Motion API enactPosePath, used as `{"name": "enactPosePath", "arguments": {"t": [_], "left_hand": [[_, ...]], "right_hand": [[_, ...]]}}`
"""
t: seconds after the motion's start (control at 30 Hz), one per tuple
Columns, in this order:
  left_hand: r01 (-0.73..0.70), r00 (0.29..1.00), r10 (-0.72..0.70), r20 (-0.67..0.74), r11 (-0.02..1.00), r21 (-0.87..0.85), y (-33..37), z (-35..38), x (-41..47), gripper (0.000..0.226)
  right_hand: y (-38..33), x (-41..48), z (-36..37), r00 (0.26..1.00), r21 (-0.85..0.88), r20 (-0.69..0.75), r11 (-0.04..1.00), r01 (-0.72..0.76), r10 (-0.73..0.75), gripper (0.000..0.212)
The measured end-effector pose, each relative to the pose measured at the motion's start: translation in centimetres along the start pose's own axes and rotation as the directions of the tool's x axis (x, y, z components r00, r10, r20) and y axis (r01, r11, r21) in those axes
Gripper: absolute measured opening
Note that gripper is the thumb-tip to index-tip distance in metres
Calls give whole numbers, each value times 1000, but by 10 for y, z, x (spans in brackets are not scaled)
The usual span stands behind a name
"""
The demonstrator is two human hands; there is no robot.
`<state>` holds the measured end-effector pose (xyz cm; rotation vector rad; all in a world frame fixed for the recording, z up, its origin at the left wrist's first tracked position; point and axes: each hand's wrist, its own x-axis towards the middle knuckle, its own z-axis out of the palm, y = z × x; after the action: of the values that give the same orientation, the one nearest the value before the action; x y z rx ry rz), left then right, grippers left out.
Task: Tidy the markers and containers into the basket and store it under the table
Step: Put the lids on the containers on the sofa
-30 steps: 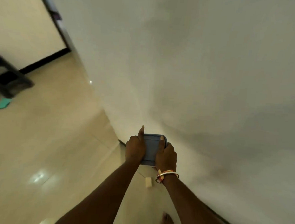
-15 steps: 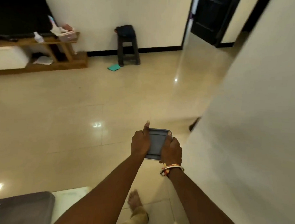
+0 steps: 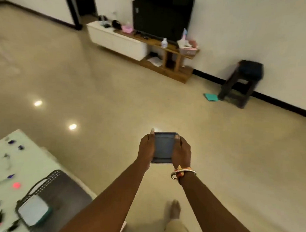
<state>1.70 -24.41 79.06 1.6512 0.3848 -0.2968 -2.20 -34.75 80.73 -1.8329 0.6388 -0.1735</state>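
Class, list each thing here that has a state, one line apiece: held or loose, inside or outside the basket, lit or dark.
grey container, held in the air over the floor.
left hand, grips the container's left edge.
right hand, grips its right edge.
basket, on the table, holding one pale container.
markers, blurred, loose on the table, outside the basket.
television, screen dark.

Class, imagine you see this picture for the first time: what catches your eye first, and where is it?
First, the grey-blue container held out at the centre, gripped on either side by the left hand and right hand. Next, the dark basket at lower left on the white table, with a teal-edged container inside it and small blurred coloured pieces scattered beside it.
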Motion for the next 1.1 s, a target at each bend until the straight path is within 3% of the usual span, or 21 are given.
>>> {"name": "enactPosePath", "arguments": {"t": [0.27, 0.37, 0.53, 0.6, 0.67, 0.77, 0.87, 1.0, 1.1], "left_hand": [[81, 919, -152, -364, 976, -201, 29, -98, 128, 47], [67, 846, -206, -492, 956, -286, 33, -146, 157, 47], [-31, 643, -297, -706, 911, -411, 8, -222, 158, 38], [-96, 508, -381, -773, 867, -490, -12, -264, 157, 37], [-158, 379, -471, -796, 815, -557, -34, -303, 152, 35], [-214, 237, -557, -796, 769, -602, -72, -350, 145, 30], [-260, 135, -610, -780, 738, -623, -105, -389, 138, 29], [-370, -21, -739, -674, 632, -681, -156, -399, 125, 35], [-417, -74, -841, -535, 514, -750, -188, -391, 128, 31]], "right_hand": [[-63, 104, 163, 909, -51, 401, 988, 145, -113, 35], [-85, 125, 230, 808, -39, 570, 978, 207, -148, 35], [-111, 97, 337, 582, -13, 795, 954, 298, -171, 34], [-118, 67, 388, 429, -7, 887, 925, 379, -169, 33], [-116, 35, 433, 296, -4, 944, 890, 457, -148, 31], [-108, -9, 486, 156, 43, 976, 833, 552, -154, 28], [-87, -42, 533, 28, 42, 997, 781, 623, -76, 27], [-51, -83, 579, -209, 113, 975, 643, 757, 75, 26], [-25, -101, 602, -296, 141, 937, 572, 808, 187, 25]]}}
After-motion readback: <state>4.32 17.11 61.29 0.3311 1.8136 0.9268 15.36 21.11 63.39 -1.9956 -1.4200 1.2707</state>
